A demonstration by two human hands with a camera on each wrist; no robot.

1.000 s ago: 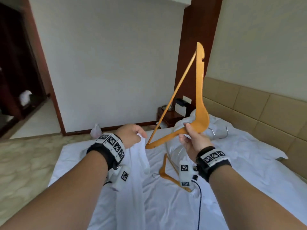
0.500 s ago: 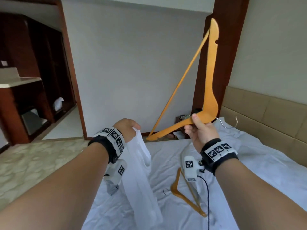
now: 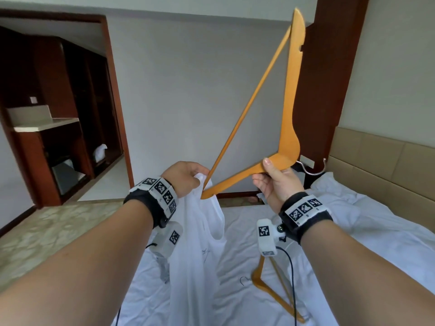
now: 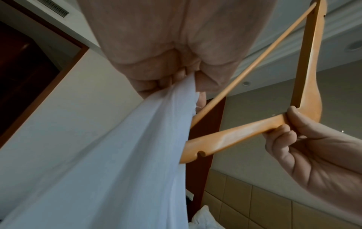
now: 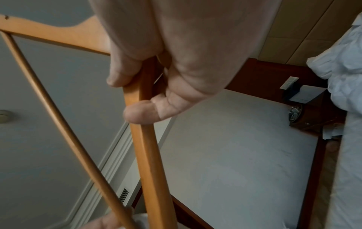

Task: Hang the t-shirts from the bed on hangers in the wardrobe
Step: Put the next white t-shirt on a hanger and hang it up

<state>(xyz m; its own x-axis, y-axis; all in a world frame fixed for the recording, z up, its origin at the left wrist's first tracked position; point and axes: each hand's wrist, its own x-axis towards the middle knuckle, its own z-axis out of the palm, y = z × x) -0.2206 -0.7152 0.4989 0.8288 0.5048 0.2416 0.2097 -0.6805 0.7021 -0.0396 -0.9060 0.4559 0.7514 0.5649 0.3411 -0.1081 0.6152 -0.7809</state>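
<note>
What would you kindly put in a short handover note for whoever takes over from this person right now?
Left hand grips the bunched top of a white t-shirt, which hangs down over the bed.
Right hand holds a wooden hanger at its bend, tilted up; its lower tip meets the shirt's top.
A second hanger lies on the bed.
Done: shirt and hanger picked up.
Left: get the hanger into the shirt, then carry it to the wardrobe.

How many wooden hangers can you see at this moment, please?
2: one wooden hanger held up in the right hand, another hanger lying on the bed. Others may be out of view.
</note>
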